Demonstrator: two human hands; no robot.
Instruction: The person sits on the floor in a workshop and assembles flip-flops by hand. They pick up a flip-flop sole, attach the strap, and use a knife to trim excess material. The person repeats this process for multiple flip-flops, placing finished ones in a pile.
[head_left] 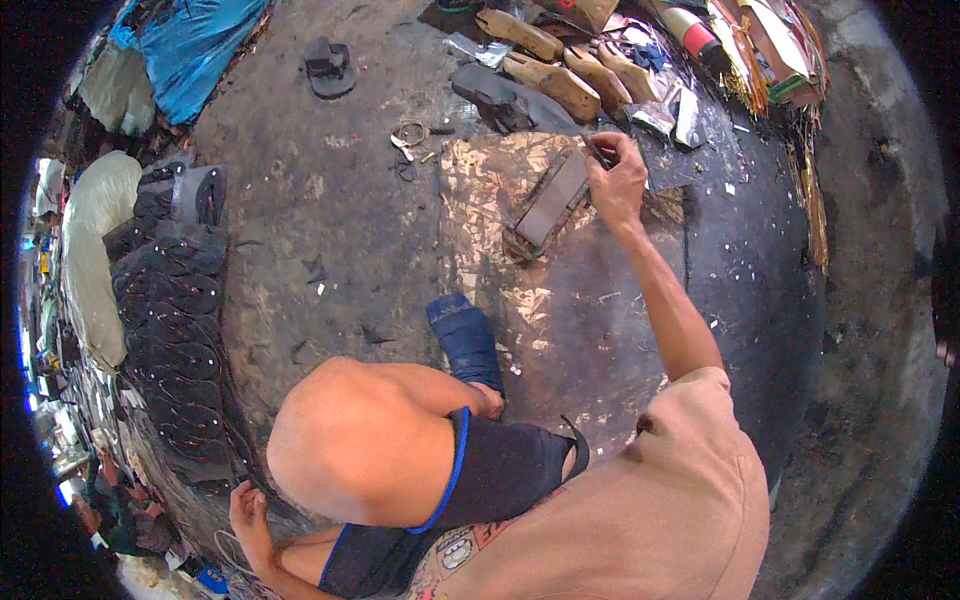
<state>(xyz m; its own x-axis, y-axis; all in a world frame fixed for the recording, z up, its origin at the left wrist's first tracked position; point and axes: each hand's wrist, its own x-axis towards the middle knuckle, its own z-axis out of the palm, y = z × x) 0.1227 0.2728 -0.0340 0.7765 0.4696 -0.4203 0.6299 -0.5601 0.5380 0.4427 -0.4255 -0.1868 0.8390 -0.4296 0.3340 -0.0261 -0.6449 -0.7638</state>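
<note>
My right hand is closed on a slim dark tool; its exact kind I cannot make out. Just beside it, at the upper end, lies a grey rectangular block like a sharpening stone, set slantwise in a worn, dirty frame. Under both is a patchy tan and brown board on the dark floor. At the lower left, past my bent knee, hangs my left hand, fingers loosely bent and apart, with nothing visible in it. Nearest to it is a long stack of black sandals or straps.
Several wooden shoe lasts lie beyond the board, with a black sandal by them. Another sandal and a tape roll sit farther left. A blue sheet fills the far left corner. My foot in a blue covering rests near the board.
</note>
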